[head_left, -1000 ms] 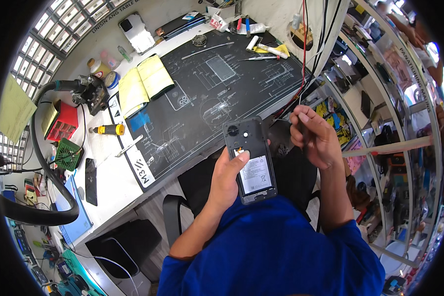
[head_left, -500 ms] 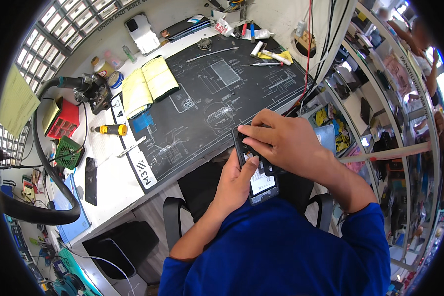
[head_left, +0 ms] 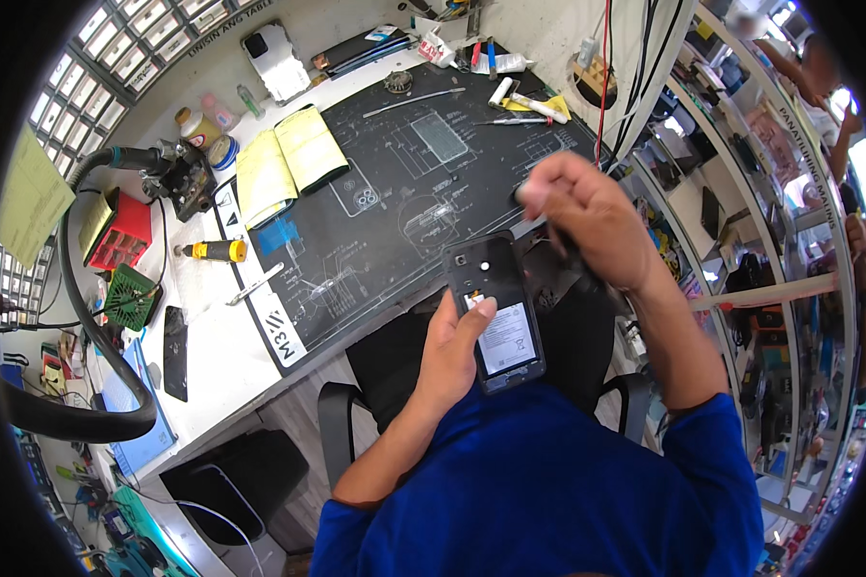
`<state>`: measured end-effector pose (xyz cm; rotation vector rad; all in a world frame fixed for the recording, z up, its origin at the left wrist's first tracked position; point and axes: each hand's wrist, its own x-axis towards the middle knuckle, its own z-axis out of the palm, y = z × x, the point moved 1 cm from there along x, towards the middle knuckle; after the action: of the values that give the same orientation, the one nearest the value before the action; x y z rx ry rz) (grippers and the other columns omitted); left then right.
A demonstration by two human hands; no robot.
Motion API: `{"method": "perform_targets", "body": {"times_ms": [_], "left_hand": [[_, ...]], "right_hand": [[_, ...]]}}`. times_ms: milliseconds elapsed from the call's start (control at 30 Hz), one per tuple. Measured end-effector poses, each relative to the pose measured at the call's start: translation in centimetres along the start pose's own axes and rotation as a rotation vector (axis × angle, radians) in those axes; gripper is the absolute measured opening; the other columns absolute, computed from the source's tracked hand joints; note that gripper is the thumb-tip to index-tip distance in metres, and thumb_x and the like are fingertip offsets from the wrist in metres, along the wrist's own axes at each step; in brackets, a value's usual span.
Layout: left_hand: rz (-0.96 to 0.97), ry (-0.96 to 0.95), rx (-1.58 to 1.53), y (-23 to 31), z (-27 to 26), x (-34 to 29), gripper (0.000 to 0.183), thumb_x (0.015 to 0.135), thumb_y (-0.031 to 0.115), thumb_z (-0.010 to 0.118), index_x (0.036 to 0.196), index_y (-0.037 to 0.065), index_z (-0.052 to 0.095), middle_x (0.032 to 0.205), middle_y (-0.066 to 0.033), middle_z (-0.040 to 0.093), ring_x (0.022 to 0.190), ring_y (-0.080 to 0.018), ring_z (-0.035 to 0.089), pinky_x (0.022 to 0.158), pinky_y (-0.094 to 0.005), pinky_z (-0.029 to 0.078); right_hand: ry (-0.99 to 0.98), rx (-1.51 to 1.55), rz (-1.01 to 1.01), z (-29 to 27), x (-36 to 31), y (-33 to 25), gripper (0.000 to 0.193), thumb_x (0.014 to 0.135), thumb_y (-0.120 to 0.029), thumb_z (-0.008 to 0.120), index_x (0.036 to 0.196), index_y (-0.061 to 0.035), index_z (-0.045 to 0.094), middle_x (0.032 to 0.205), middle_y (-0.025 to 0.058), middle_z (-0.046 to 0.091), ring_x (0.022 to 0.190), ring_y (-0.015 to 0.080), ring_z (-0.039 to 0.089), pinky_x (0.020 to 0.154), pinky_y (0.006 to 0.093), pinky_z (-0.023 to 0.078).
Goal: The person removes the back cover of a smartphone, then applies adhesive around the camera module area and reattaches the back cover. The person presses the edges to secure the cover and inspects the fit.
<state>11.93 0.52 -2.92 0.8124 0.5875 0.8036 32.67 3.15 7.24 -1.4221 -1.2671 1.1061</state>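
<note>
My left hand [head_left: 449, 354] grips an opened smartphone [head_left: 506, 348] by its left side, the thumb lying across its inside. The phone's back is off: a white-labelled battery fills the lower part, and a black section with a camera opening is at the top. My right hand [head_left: 592, 216] is raised above and right of the phone, apart from it, over the mat's near right edge. Its fingers are curled together and smeared by motion. Something dark shows by the fingertips and below the hand, too blurred to name.
A black printed work mat [head_left: 394, 192] covers the bench. On it lie an open yellow notepad [head_left: 289, 163], tweezers and white tubes. To the left are a yellow-black screwdriver [head_left: 216, 251], a dark phone panel [head_left: 175, 353] and a thick black flexible arm [head_left: 77, 317]. Shelves [head_left: 741, 240] stand at right.
My right hand has lifted off the phone's top and moved up and to the right. More of the phone's upper inside is now uncovered. The left hand keeps its hold.
</note>
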Motion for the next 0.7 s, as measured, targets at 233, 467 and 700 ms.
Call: {"method": "perform_targets", "body": {"times_ms": [233,467,700], "left_hand": [[0.081,-0.025,-0.069,-1.3,0.3,-0.4,0.057,0.103,0.028,0.057,0.151,-0.003,0.048,0.154,-0.022,0.055,0.124,-0.0218,0.064,0.106,-0.0366,0.051],[0.135,-0.015,0.044,-1.2,1.6,-0.5,0.038,0.106,0.023,0.061,0.137,0.0,0.061,0.128,-0.0051,0.068,0.113,-0.0113,0.062,0.104,-0.0313,0.045],[0.197,0.125,0.025,-0.2,0.2,-0.7,0.032,0.104,0.025,0.064,0.126,0.002,0.066,0.111,-0.0002,0.069,0.101,-0.0085,0.062,0.094,-0.0272,0.046]], "right_hand": [[0.815,-0.356,-0.221,0.2,2.1,6.8,0.021,0.101,-0.019,0.072,0.107,-0.0016,0.063,0.084,0.0131,0.069,0.074,0.027,0.069,0.069,0.0396,0.054],[0.815,-0.493,-0.39,3.5,3.4,4.5,0.019,0.098,-0.014,0.074,0.101,-0.0016,0.059,0.087,0.0149,0.071,0.077,0.0357,0.071,0.068,0.044,0.054],[0.645,-0.216,-0.335,6.4,5.3,3.6,0.019,0.099,-0.013,0.073,0.104,-0.0004,0.06,0.082,0.0119,0.07,0.067,0.0245,0.068,0.061,0.0374,0.053]]}}
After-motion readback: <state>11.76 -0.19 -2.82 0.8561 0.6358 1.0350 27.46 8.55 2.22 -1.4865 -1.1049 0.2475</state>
